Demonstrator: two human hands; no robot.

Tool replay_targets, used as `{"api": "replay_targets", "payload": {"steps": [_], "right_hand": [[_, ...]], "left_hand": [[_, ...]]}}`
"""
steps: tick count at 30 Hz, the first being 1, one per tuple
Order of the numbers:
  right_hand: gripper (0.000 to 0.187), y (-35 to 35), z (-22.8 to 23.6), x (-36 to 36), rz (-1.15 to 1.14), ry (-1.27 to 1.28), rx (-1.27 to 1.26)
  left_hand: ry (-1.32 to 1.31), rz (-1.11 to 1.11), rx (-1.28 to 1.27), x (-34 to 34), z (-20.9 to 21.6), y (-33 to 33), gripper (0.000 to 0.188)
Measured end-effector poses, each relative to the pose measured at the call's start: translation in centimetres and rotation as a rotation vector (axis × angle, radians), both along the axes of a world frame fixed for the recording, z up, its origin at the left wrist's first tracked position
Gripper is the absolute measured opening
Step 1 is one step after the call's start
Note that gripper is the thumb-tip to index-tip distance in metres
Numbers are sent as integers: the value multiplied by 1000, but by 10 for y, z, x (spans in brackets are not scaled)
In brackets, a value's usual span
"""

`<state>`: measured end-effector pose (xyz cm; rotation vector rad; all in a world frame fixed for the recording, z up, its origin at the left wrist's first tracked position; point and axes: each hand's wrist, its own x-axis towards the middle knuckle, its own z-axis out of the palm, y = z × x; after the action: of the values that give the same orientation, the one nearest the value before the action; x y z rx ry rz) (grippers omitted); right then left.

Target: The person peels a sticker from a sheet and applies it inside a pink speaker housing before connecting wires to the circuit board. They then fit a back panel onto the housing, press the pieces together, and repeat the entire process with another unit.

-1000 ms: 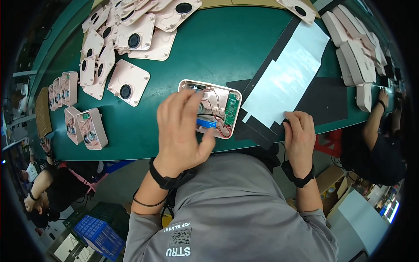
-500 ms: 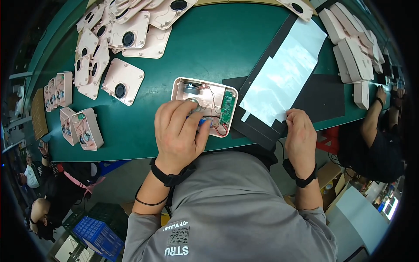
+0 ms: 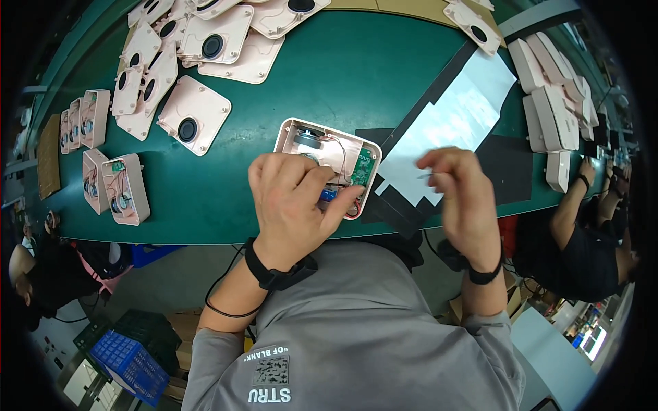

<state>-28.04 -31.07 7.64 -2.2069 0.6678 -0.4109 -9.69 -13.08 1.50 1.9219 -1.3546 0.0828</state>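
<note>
A pale pink plastic housing (image 3: 375,159) lies open side up on the table in front of me. Inside it are a round speaker-like part (image 3: 308,139), thin wires, a green circuit board (image 3: 362,168) and a blue cylindrical part (image 3: 328,195). My left hand (image 3: 291,198) lies over the housing's near left side, fingers bent into it and thumb beside the blue part, steadying it. Slightly blurred, my right hand (image 3: 466,195) hovers over the near end of a shiny white backing sheet (image 3: 445,123). Its thumb and fingers pinch a small thin dark piece (image 3: 425,176).
Black sheets (image 3: 504,168) lie under the backing sheet. Pink panels with black rings (image 3: 195,116) are heaped at far left, above several open housings (image 3: 129,192). Closed housings (image 3: 552,116) are stacked at right. Another person's arm (image 3: 574,198) reaches the table's right edge.
My right hand has lifted off the sheet's near edge and moved up and left, with a small piece in its fingers. My left hand stays on the housing, its thumb shifted slightly right.
</note>
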Motion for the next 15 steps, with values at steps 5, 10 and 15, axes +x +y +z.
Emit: {"api": "replay_targets", "payload": {"steps": [5, 10, 15], "right_hand": [[5, 5, -14, 40, 307, 52, -47], [3, 23, -24, 30, 179, 98, 114], [4, 51, -29, 22, 67, -67, 539]], "left_hand": [[3, 31, -52, -1, -10, -11, 26], [81, -126, -50, 16, -9, -14, 21], [90, -268, 113, 35, 11, 0, 19]]}}
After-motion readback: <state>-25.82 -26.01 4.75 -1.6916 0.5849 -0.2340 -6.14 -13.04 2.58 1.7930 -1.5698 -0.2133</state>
